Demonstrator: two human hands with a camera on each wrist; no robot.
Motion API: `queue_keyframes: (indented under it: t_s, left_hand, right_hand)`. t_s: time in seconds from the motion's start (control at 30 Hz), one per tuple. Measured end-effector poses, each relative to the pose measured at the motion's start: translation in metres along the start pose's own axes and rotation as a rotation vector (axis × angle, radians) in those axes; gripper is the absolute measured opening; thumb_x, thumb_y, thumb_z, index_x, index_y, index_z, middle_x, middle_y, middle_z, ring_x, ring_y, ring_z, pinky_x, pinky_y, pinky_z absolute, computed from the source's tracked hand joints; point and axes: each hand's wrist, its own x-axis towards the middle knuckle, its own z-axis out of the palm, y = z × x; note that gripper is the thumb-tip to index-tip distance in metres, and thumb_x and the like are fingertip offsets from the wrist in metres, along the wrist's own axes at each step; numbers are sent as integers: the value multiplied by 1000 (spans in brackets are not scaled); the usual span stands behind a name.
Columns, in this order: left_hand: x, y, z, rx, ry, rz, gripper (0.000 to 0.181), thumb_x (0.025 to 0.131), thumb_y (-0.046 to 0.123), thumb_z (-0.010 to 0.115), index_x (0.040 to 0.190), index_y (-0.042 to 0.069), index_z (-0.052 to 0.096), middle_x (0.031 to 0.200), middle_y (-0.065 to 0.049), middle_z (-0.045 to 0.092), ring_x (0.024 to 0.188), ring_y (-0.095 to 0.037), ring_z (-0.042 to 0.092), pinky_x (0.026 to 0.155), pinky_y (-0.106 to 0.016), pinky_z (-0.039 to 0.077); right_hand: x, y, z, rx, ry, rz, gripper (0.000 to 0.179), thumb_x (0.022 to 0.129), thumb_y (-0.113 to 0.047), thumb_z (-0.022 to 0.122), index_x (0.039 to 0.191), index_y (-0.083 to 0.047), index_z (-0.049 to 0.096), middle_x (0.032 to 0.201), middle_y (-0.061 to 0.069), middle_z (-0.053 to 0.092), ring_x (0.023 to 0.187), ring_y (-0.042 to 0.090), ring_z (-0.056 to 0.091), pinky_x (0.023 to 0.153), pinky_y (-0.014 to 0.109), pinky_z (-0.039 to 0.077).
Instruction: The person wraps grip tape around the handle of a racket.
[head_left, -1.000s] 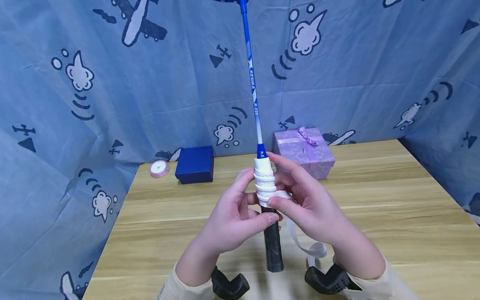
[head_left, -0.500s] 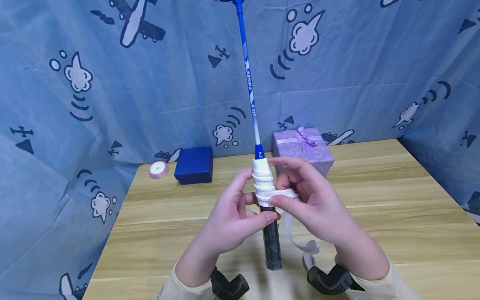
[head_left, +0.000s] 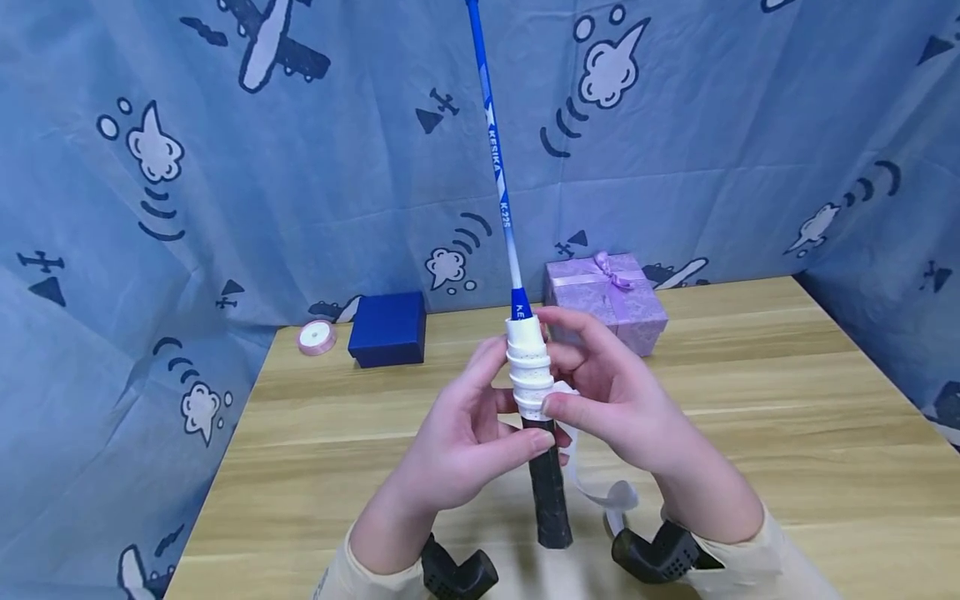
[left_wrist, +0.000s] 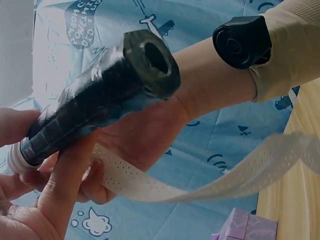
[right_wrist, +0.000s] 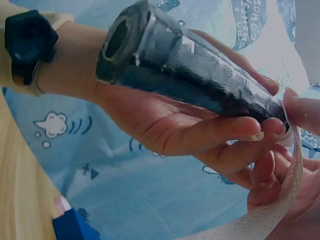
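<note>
A blue and white badminton racket [head_left: 498,171] stands nearly upright in front of me, its head out of view at the top. White perforated grip tape [head_left: 530,379] winds round the upper part of its black handle [head_left: 551,504]. Below the windings my left hand [head_left: 468,433] grips the handle, thumb across its front. My right hand [head_left: 626,396] pinches the tape at the lowest turn, thumb on the wrap's right side and the other fingers partly hidden behind. From there the loose tape [left_wrist: 150,182] trails down in a curl. The handle's open butt end [right_wrist: 117,45] faces the right wrist camera.
On the table [head_left: 322,467] at the back left are a pink ribbon roll [head_left: 317,337] and a dark blue box [head_left: 387,329]. A lilac gift box [head_left: 607,300] with a bow stands behind my right hand. Patterned blue cloth [head_left: 337,167] hangs behind the table.
The tape stretched out to the right half a second ago now passes behind the handle. My right hand has moved slightly left and closer in, while the handle's butt has shifted slightly right.
</note>
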Motion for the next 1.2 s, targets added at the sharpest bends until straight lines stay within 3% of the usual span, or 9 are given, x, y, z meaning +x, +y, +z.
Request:
queue_keyframes:
  t_s: [0.13,0.27,0.37,0.5,0.57,0.73,0.97,1.07,1.2]
  left_hand:
    - [1,2,1,20,3,-25,78,89,-22,61,158,-1,31,141,-27,30,105,-30,63,74,-49,64]
    - [-1,5,5,232,142,-121,85,89,-11,71,160,20,36,142,-14,39,101,-22,67,63,-34,64]
    - [-2,7,10,417,243,-206,89,87,1,80,157,36,36,143,-2,45,89,-17,70,55,-32,61]
    - [0,9,13,481,278,-250,91,86,3,82,155,40,36,144,1,46,81,-17,71,56,-37,62]
    - [0,10,13,449,270,-255,90,86,0,80,155,38,37,144,-1,46,82,-17,72,57,-37,63]
    - [-1,11,8,262,208,-254,88,88,-7,74,157,32,35,143,-8,41,90,-19,73,66,-40,65]
    - [0,5,1,13,66,-114,87,89,-18,65,161,12,26,145,-23,34,97,-31,66,77,-50,64]
    - [0,4,-1,-40,34,-84,85,90,-18,63,160,9,24,147,-23,32,101,-29,64,79,-50,64]
    - [0,2,-3,-72,-4,-58,87,91,-18,60,163,8,19,145,-26,31,99,-26,67,77,-53,63]
  right_hand:
    - [-1,0,-1,-13,6,6,66,95,19,55,155,-1,35,125,8,70,94,18,71,68,27,60]
    - [1,2,3,-107,59,-21,65,92,21,59,151,1,40,117,6,70,86,17,64,64,26,57]
    - [2,4,6,-171,119,-24,67,89,21,62,150,1,42,118,7,70,92,18,64,71,26,58]
    - [2,4,8,-218,159,-15,69,87,21,66,149,0,43,116,6,71,90,19,63,72,25,56]
    - [2,5,7,-229,153,-18,70,87,21,66,149,0,43,115,7,70,89,19,63,72,24,56]
    - [1,4,2,-191,81,-50,70,88,22,63,151,2,41,110,9,67,91,19,62,73,25,56]
    - [0,-1,-4,14,-54,34,70,98,16,53,159,-1,24,125,10,68,108,23,69,78,31,62]
    - [1,-3,-4,71,-85,50,70,99,17,48,160,-2,21,132,10,67,110,24,69,74,31,62]
    - [2,0,-3,80,-93,1,69,99,18,48,160,-1,21,130,10,66,105,20,68,67,27,58]
